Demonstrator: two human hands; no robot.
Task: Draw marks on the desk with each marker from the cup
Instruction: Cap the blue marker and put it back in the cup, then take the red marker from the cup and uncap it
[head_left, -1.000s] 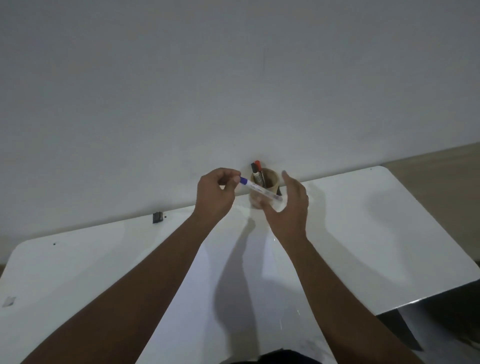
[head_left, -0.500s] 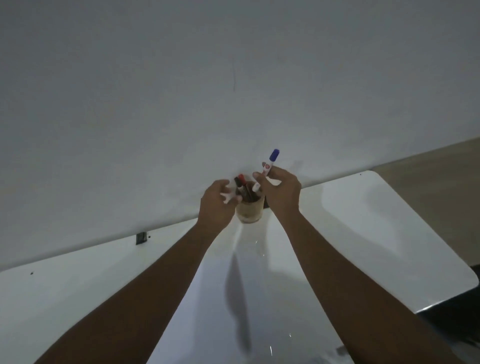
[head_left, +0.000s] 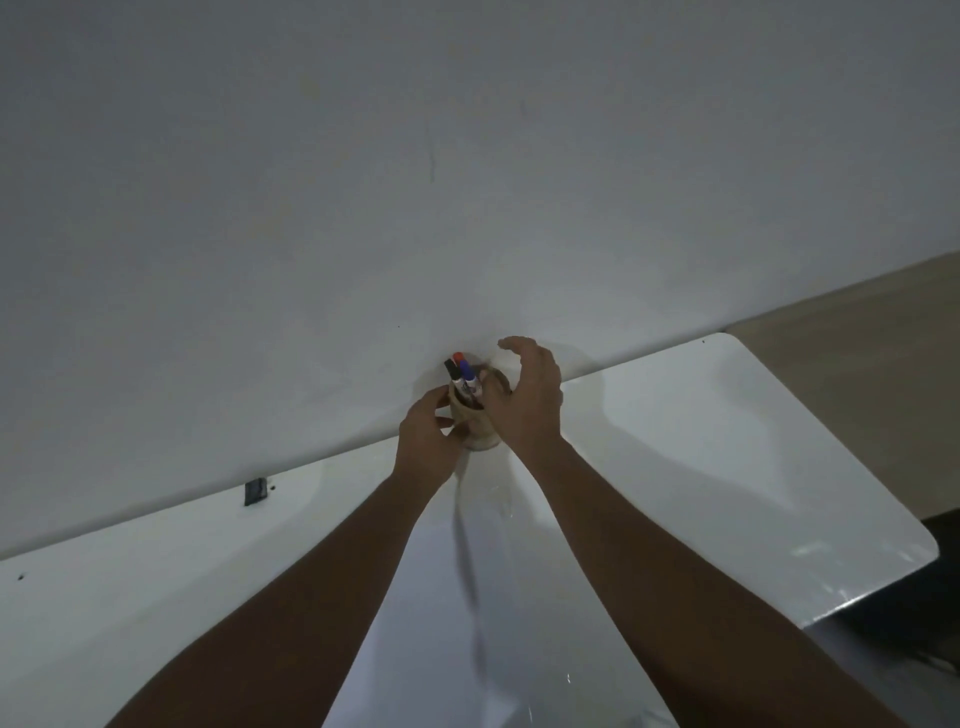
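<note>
A tan cup (head_left: 474, 422) stands at the far edge of the white desk (head_left: 701, 441), against the wall. Three capped markers stick out of it: black (head_left: 451, 370), red (head_left: 458, 358) and blue (head_left: 468, 375). My left hand (head_left: 428, 441) wraps the cup's left side and holds it. My right hand (head_left: 527, 397) hovers over the cup's right side with fingers spread and curved, holding nothing. The right hand hides part of the cup's rim.
A small dark clip (head_left: 255, 491) sits at the desk's back edge to the left. The grey wall (head_left: 467, 182) rises directly behind the cup. The desk's right corner (head_left: 924, 551) drops off to a wooden floor (head_left: 857, 364).
My right hand has put the blue marker into the cup and let go of it. My left hand moved from beside the cup to gripping it.
</note>
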